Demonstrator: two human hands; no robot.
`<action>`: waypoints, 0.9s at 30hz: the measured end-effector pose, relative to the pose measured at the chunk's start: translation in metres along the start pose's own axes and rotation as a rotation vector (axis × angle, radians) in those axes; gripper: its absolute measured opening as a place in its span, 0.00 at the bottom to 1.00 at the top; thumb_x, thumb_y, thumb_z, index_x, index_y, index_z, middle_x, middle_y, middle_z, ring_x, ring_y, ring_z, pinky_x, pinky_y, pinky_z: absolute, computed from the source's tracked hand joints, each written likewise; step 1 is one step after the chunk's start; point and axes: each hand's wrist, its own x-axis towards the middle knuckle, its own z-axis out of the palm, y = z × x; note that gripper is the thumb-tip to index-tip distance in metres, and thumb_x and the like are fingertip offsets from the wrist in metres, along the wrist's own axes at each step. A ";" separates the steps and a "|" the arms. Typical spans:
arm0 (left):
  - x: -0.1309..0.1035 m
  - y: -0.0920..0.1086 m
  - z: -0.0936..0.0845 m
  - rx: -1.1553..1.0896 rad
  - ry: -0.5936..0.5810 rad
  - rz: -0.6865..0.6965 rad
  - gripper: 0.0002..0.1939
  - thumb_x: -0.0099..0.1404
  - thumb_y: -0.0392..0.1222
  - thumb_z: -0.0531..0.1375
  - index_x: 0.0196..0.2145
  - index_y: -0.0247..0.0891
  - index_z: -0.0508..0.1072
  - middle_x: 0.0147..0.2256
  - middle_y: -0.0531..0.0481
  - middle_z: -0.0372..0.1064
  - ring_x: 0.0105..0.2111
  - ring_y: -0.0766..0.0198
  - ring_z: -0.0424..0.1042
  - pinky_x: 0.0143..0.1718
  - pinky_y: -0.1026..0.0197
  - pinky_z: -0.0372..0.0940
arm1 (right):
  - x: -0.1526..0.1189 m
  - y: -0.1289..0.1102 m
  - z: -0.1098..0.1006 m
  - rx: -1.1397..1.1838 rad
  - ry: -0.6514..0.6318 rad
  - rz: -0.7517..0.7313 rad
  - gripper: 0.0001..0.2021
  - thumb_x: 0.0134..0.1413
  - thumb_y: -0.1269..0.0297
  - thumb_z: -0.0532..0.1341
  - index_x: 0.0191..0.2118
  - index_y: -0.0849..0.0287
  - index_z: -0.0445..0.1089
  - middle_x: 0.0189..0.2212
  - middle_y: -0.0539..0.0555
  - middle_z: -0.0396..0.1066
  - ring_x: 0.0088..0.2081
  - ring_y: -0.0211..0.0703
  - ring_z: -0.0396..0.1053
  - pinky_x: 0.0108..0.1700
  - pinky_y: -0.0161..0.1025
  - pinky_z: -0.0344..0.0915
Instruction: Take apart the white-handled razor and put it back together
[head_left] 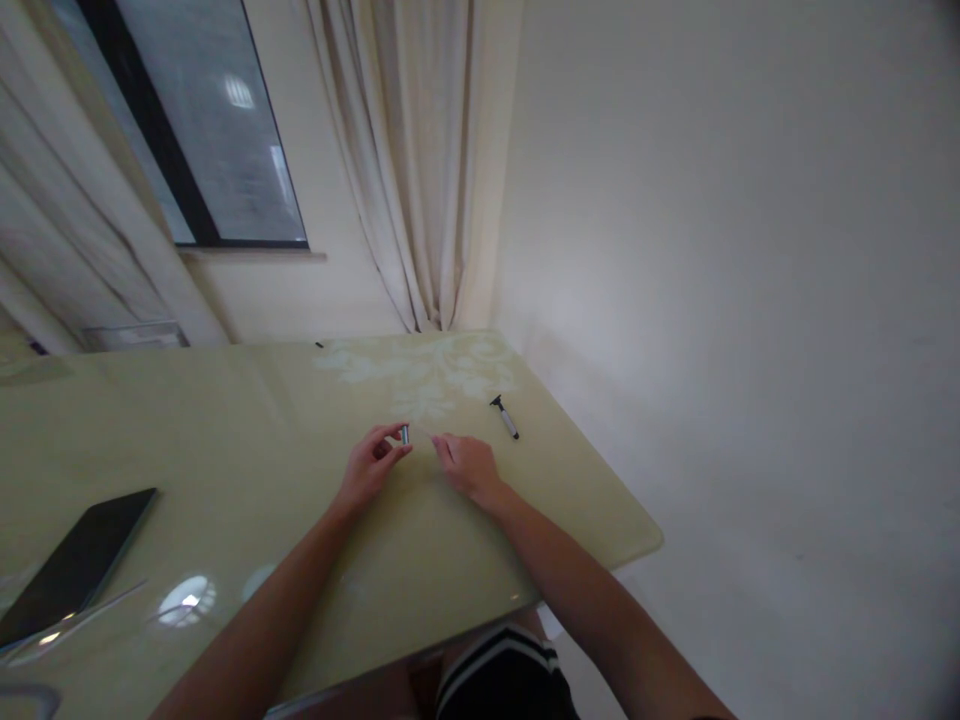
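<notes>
Razor cartridge (405,435) sits in left hand (369,463), between dark slab (82,560) and razor handle (508,420).

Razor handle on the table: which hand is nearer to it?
Right. The right hand is just left of the razor handle and slightly nearer the person, not touching it; the left hand is farther left, holding a small shiny piece.
</notes>
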 end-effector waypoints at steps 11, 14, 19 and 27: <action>0.001 -0.008 -0.003 -0.010 -0.034 0.002 0.22 0.57 0.51 0.68 0.48 0.41 0.80 0.36 0.53 0.69 0.22 0.71 0.59 0.23 0.66 0.57 | 0.000 -0.001 -0.001 -0.035 0.006 -0.067 0.27 0.76 0.50 0.42 0.44 0.56 0.76 0.38 0.56 0.80 0.38 0.45 0.76 0.37 0.36 0.59; 0.000 -0.010 -0.003 -0.002 -0.039 -0.005 0.22 0.57 0.51 0.69 0.48 0.41 0.80 0.35 0.53 0.69 0.23 0.71 0.59 0.24 0.66 0.57 | 0.000 -0.001 0.000 -0.038 -0.001 -0.045 0.28 0.76 0.49 0.41 0.44 0.56 0.76 0.39 0.57 0.80 0.38 0.45 0.76 0.37 0.36 0.59; 0.001 -0.012 -0.004 -0.005 -0.037 0.000 0.23 0.57 0.51 0.69 0.49 0.40 0.79 0.35 0.53 0.69 0.22 0.71 0.59 0.24 0.66 0.57 | 0.001 0.001 0.002 -0.026 -0.007 -0.056 0.28 0.75 0.49 0.42 0.44 0.55 0.77 0.38 0.57 0.80 0.38 0.45 0.76 0.36 0.37 0.59; 0.001 -0.007 -0.004 0.024 -0.047 0.010 0.22 0.58 0.50 0.68 0.49 0.41 0.79 0.36 0.53 0.69 0.23 0.71 0.60 0.25 0.66 0.58 | 0.002 0.000 0.003 -0.017 -0.028 -0.080 0.28 0.75 0.48 0.42 0.44 0.55 0.77 0.39 0.56 0.80 0.39 0.45 0.76 0.37 0.36 0.60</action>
